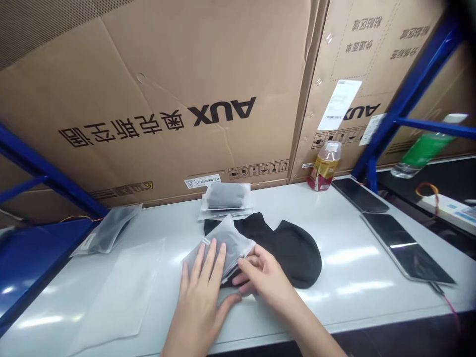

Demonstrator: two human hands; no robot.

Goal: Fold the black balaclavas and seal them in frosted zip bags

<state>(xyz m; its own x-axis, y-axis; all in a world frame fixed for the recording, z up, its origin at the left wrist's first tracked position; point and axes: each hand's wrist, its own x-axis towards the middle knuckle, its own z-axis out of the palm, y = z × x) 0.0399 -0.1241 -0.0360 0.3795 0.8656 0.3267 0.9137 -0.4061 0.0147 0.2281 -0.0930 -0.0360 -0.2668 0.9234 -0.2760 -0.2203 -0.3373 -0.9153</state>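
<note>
My left hand point(203, 292) lies with its fingers stretched flat on a frosted zip bag point(238, 239) with something dark inside. My right hand point(264, 275) pinches the right corner of this bag between thumb and fingers. Layered edges show under that corner; how many bags lie there I cannot tell. Beneath the bag and reaching out to the right is a flat black cloth piece point(293, 253) with a rounded end and a notch in its upper edge. Just behind it, a small stack of similar filled bags point(226, 196) rests on the table.
On the left of the white table point(178, 342) lie a grey filled bag point(107, 229) and a flat translucent sheet or bag point(115, 297). Two phones point(405, 245) and a drink bottle point(325, 166) stand to the right. Large cartons point(167, 64) and blue frame posts point(416, 84) border the back.
</note>
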